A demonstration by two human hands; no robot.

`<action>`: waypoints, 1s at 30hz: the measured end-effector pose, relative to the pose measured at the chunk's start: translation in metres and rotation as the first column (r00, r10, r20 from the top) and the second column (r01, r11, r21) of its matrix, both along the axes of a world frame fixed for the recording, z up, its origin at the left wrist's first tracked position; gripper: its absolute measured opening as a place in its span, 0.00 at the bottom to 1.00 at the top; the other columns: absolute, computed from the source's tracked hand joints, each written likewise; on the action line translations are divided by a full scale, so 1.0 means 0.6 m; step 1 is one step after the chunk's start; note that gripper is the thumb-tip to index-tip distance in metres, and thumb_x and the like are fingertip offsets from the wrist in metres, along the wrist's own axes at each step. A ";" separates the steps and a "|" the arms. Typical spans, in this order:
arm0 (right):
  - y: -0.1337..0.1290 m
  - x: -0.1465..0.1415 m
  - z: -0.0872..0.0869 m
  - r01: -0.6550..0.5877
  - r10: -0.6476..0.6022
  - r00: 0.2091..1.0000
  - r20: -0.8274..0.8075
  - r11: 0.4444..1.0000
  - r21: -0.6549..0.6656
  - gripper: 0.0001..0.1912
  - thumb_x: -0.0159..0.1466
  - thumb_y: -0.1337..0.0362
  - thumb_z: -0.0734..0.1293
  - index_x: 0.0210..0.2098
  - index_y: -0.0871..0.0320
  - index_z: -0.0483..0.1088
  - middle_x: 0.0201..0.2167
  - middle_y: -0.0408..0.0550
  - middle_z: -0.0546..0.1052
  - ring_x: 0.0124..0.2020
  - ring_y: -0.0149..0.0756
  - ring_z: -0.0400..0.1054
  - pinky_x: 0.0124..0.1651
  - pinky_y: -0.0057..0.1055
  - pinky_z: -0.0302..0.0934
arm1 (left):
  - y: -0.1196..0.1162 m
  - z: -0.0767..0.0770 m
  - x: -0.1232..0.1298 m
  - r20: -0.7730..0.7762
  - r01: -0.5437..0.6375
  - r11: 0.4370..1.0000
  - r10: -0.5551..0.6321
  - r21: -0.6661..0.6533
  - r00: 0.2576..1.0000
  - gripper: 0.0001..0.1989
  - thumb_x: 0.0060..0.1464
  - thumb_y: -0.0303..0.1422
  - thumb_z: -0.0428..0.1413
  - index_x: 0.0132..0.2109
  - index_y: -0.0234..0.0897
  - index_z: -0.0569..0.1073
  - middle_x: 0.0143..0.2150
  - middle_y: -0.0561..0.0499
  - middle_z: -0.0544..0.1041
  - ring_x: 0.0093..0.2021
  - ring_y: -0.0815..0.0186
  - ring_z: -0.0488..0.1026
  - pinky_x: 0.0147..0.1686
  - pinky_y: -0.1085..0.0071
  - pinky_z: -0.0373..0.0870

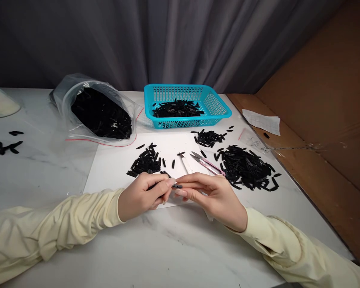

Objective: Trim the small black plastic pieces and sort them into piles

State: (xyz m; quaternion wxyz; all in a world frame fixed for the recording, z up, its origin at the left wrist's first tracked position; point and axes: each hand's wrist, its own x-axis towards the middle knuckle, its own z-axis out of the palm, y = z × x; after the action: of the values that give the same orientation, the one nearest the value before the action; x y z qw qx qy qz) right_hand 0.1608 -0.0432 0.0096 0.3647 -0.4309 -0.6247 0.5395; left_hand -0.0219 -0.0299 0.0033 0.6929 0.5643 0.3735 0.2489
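A small, slim black plastic piece [177,186] sits between my two hands, above the front of a white sheet [108,164]. My left hand [148,192] pinches its left end between thumb and fingers. At its other end, the thumb and fingertips of my right hand [211,194] close around it. Part of the piece is hidden by the fingers. Just beyond my left hand lies a loose pile of similar black pieces [147,162]. Pink-handled thread snips [211,165] and a narrow white tool [186,164] rest beyond my right hand.
A blue plastic basket [187,123] holding black pieces stands at the back. Left of it, an open clear bag [67,108] spills over with more. A large pile [247,168] and a smaller one [209,138] lie right. Cardboard [318,120] borders the table's right side.
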 end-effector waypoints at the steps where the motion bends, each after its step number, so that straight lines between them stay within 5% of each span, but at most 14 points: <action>1: 0.000 0.000 0.000 0.002 -0.002 1.000 0.003 1.000 0.001 0.07 0.55 0.66 0.68 0.34 0.59 0.73 0.30 0.46 0.79 0.27 0.33 0.74 0.33 0.28 0.73 | 0.000 0.000 0.000 -0.003 0.000 1.000 0.000 0.008 1.000 0.18 0.57 0.36 0.45 0.21 0.34 0.59 0.12 0.62 0.52 0.12 0.79 0.48 0.12 0.80 0.46; 13: -0.005 0.000 -0.006 0.002 -0.003 1.000 0.023 1.000 0.027 0.06 0.56 0.65 0.68 0.34 0.58 0.73 0.29 0.44 0.79 0.25 0.32 0.73 0.30 0.28 0.72 | -0.001 -0.001 -0.002 -0.023 0.005 1.000 -0.004 0.024 1.000 0.18 0.56 0.38 0.46 0.21 0.35 0.60 0.11 0.62 0.52 0.12 0.79 0.48 0.12 0.80 0.47; 17: -0.003 0.008 0.007 -0.024 -0.022 0.982 0.187 0.971 0.238 0.05 0.58 0.65 0.67 0.34 0.57 0.74 0.29 0.43 0.79 0.23 0.32 0.72 0.29 0.26 0.69 | 0.002 -0.002 0.000 0.008 -0.009 0.998 0.010 -0.068 1.000 0.19 0.56 0.40 0.47 0.21 0.34 0.61 0.10 0.62 0.51 0.11 0.79 0.48 0.11 0.81 0.46; 20: 0.050 0.027 0.032 -0.060 -0.200 0.889 0.411 0.840 0.539 0.07 0.60 0.64 0.65 0.36 0.56 0.74 0.31 0.44 0.79 0.27 0.31 0.72 0.32 0.25 0.66 | 0.009 -0.001 0.002 0.055 -0.037 0.975 0.050 -0.220 0.997 0.22 0.56 0.43 0.46 0.20 0.34 0.61 0.10 0.61 0.51 0.09 0.80 0.46 0.09 0.82 0.42; 23: 0.154 0.044 0.060 -0.029 -0.356 0.813 0.460 0.766 0.643 0.08 0.60 0.66 0.64 0.37 0.61 0.74 0.35 0.51 0.78 0.34 0.39 0.72 0.42 0.33 0.63 | 0.020 0.000 0.002 0.110 -0.065 0.944 0.106 -0.323 0.988 0.25 0.53 0.47 0.47 0.18 0.33 0.61 0.09 0.60 0.52 0.08 0.80 0.45 0.07 0.82 0.40; 25: 0.219 0.044 0.077 -0.089 -0.391 0.691 0.608 0.788 0.609 0.08 0.58 0.69 0.65 0.36 0.64 0.73 0.35 0.53 0.78 0.38 0.41 0.72 0.45 0.34 0.61 | 0.028 0.000 0.000 0.147 -0.065 0.927 0.128 -0.370 0.981 0.27 0.52 0.50 0.47 0.17 0.33 0.61 0.09 0.59 0.52 0.08 0.80 0.44 0.07 0.83 0.40; 27: 0.250 0.031 0.092 -0.143 -0.355 0.674 0.648 0.798 0.586 0.12 0.56 0.72 0.66 0.40 0.66 0.71 0.35 0.55 0.77 0.41 0.42 0.70 0.46 0.34 0.59 | 0.035 -0.001 -0.002 0.173 -0.043 0.910 0.125 -0.413 0.977 0.29 0.52 0.53 0.44 0.16 0.34 0.60 0.08 0.59 0.51 0.07 0.79 0.44 0.06 0.83 0.39; 30: 0.220 -0.006 0.103 -0.240 -0.259 0.704 0.661 0.790 0.565 0.12 0.58 0.71 0.64 0.42 0.65 0.70 0.36 0.54 0.77 0.41 0.39 0.70 0.46 0.31 0.60 | 0.042 -0.005 -0.002 0.225 0.010 0.896 0.101 -0.443 0.969 0.30 0.53 0.54 0.40 0.16 0.34 0.60 0.08 0.58 0.51 0.07 0.79 0.43 0.05 0.82 0.39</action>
State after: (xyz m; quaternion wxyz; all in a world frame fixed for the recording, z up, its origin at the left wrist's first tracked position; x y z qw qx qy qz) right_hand 0.1574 0.0886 0.0716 0.2176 -0.4651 -0.8527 0.0960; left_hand -0.0233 -0.0044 0.0005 0.8368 0.3492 0.3459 0.2411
